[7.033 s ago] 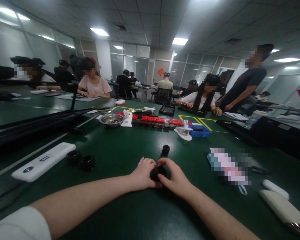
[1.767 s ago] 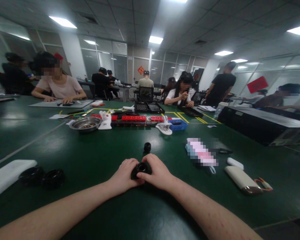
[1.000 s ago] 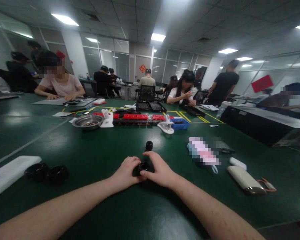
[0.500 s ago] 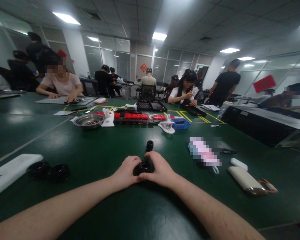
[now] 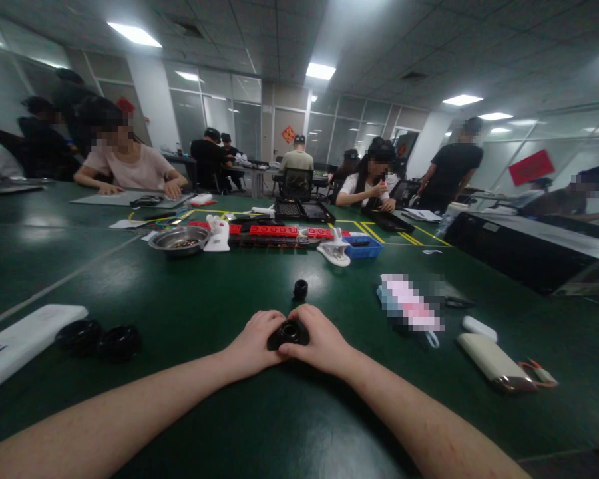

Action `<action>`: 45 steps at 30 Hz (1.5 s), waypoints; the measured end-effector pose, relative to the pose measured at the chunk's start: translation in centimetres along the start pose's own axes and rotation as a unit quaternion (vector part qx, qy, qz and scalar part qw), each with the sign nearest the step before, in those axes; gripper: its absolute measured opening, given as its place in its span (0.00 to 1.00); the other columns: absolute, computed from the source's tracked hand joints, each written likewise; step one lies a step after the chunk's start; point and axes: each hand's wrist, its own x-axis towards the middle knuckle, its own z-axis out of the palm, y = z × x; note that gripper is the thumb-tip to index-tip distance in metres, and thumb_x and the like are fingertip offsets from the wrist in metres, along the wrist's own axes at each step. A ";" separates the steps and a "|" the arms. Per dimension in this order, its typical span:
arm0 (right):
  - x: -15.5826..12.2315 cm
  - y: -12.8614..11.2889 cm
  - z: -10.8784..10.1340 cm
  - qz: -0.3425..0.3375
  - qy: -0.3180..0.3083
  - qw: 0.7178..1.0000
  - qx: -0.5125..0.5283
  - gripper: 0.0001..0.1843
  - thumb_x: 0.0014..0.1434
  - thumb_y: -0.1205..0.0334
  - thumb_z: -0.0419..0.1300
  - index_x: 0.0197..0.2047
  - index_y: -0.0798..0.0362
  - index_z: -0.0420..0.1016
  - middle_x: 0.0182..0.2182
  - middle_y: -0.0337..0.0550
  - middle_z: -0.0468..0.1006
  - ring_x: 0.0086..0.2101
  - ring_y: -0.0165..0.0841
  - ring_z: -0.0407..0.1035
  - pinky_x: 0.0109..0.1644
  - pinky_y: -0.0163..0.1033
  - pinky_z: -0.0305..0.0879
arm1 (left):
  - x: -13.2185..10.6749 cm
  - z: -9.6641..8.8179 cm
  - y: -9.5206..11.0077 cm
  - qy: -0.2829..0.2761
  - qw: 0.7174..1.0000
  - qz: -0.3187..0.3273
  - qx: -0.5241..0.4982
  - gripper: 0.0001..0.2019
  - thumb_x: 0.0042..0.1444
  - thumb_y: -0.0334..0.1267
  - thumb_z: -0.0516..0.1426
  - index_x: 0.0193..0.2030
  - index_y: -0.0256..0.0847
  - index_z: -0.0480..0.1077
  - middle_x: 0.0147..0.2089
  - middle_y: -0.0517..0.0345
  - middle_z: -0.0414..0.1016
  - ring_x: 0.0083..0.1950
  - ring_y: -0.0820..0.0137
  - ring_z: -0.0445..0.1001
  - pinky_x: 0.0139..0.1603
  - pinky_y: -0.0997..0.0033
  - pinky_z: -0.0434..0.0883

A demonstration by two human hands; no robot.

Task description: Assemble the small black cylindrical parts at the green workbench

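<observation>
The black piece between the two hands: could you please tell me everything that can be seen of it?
The black piece looks like slightly shiny plastic, with a round, ring-edged hole opening upward in a wider body. The left hand and right hand hold it from either side, right thumb across its near edge. They partly hide its sides; whether it touches the green table is unclear.

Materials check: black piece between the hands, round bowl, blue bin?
Black piece: probably hard plastic, semi-gloss, from its smooth surface and soft highlights; coated metal or rubber possible.
Round bowl: looks like metal, probably steel, fairly shiny, given the silver-grey colour and bright reflections.
Blue bin: likely plastic, low sheen, judging by its even blue colour.
</observation>
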 end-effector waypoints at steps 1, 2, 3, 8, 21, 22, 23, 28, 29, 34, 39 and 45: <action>0.0 0.0 0.0 0.000 0.006 1.000 -0.009 0.21 0.44 0.55 0.64 0.41 0.54 0.68 0.37 0.45 0.71 0.40 0.39 0.65 0.43 0.45 0.62 | 0.0 0.0 0.0 0.001 1.000 0.003 -0.003 0.18 0.46 0.43 0.59 0.45 0.42 0.67 0.48 0.53 0.65 0.49 0.60 0.62 0.51 0.60 0.61; 0.1 0.0 0.0 -0.007 0.008 1.000 -0.009 0.17 0.45 0.57 0.64 0.39 0.54 0.68 0.35 0.43 0.71 0.38 0.38 0.65 0.42 0.44 0.63 | 0.0 0.1 -0.1 0.001 1.000 0.007 -0.008 0.18 0.46 0.43 0.60 0.45 0.42 0.67 0.48 0.54 0.65 0.49 0.60 0.63 0.51 0.60 0.61; 0.0 0.0 0.0 -0.021 0.006 1.000 0.000 0.16 0.46 0.60 0.63 0.39 0.54 0.68 0.35 0.43 0.72 0.39 0.37 0.65 0.43 0.43 0.63 | 0.1 0.1 -0.3 0.001 1.000 0.010 -0.014 0.18 0.46 0.43 0.60 0.45 0.43 0.68 0.48 0.54 0.65 0.49 0.60 0.63 0.52 0.61 0.62; -0.3 0.0 0.1 -0.084 -0.015 0.994 0.073 0.33 0.46 0.68 0.59 0.56 0.53 0.56 0.52 0.51 0.64 0.51 0.39 0.59 0.54 0.47 0.56 | 0.2 0.4 -1.0 0.003 1.000 0.009 -0.027 0.22 0.44 0.46 0.61 0.46 0.41 0.67 0.49 0.52 0.66 0.51 0.59 0.62 0.53 0.60 0.61; -0.3 -0.1 0.4 -0.055 0.036 0.997 0.043 0.26 0.49 0.64 0.59 0.52 0.55 0.61 0.47 0.49 0.70 0.47 0.37 0.63 0.51 0.44 0.59 | 0.0 0.1 -0.5 -0.004 1.000 0.003 -0.028 0.18 0.47 0.42 0.59 0.45 0.42 0.67 0.49 0.53 0.66 0.50 0.60 0.62 0.52 0.60 0.61; -0.4 0.0 0.5 -0.052 0.030 0.997 0.043 0.31 0.48 0.62 0.61 0.55 0.56 0.58 0.50 0.51 0.67 0.49 0.38 0.62 0.53 0.45 0.58 | 0.0 0.1 -0.5 -0.007 1.000 0.003 -0.027 0.17 0.46 0.42 0.59 0.44 0.42 0.67 0.48 0.53 0.66 0.50 0.59 0.62 0.52 0.59 0.61; -0.3 0.0 0.6 -0.049 0.024 0.998 0.043 0.35 0.46 0.60 0.62 0.57 0.56 0.55 0.52 0.52 0.66 0.50 0.40 0.60 0.54 0.47 0.57 | 0.1 0.1 -0.6 -0.009 1.000 0.004 -0.028 0.18 0.45 0.43 0.60 0.43 0.41 0.67 0.48 0.53 0.66 0.50 0.59 0.62 0.52 0.59 0.61; -0.2 0.0 0.8 -0.054 0.016 0.998 0.030 0.28 0.45 0.59 0.64 0.50 0.54 0.63 0.45 0.48 0.70 0.45 0.38 0.64 0.50 0.44 0.60 | 0.1 0.4 -0.9 0.009 0.998 0.008 -0.061 0.23 0.44 0.40 0.61 0.48 0.40 0.64 0.50 0.52 0.64 0.51 0.61 0.62 0.53 0.60 0.61; -0.1 0.0 0.7 -0.057 0.014 0.998 0.027 0.23 0.46 0.60 0.63 0.47 0.53 0.66 0.42 0.46 0.71 0.43 0.37 0.65 0.48 0.44 0.61 | 0.1 0.5 -0.9 0.013 0.998 0.014 -0.066 0.23 0.44 0.39 0.61 0.48 0.40 0.63 0.49 0.53 0.64 0.51 0.61 0.62 0.53 0.61 0.61; -0.2 0.0 0.5 -0.070 0.042 0.996 0.040 0.17 0.47 0.65 0.61 0.42 0.52 0.67 0.38 0.44 0.72 0.41 0.36 0.66 0.46 0.43 0.62 | 0.0 0.6 -0.9 0.017 0.996 0.033 -0.081 0.19 0.44 0.36 0.60 0.46 0.40 0.65 0.47 0.54 0.64 0.50 0.63 0.62 0.52 0.63 0.62; -0.3 0.1 0.8 -0.084 0.025 0.995 0.055 0.28 0.46 0.67 0.60 0.52 0.53 0.61 0.47 0.47 0.69 0.46 0.37 0.63 0.51 0.43 0.59 | 0.0 0.5 -1.0 0.004 0.995 0.030 -0.092 0.23 0.44 0.35 0.60 0.49 0.41 0.63 0.50 0.53 0.63 0.52 0.61 0.61 0.54 0.61 0.60; -0.2 -0.1 0.8 -0.047 0.028 0.997 0.057 0.23 0.45 0.61 0.64 0.46 0.53 0.65 0.41 0.44 0.71 0.42 0.36 0.65 0.46 0.42 0.63 | -0.1 0.3 -0.9 0.004 0.995 0.040 -0.086 0.21 0.46 0.40 0.60 0.48 0.41 0.65 0.49 0.53 0.63 0.52 0.61 0.61 0.54 0.61 0.60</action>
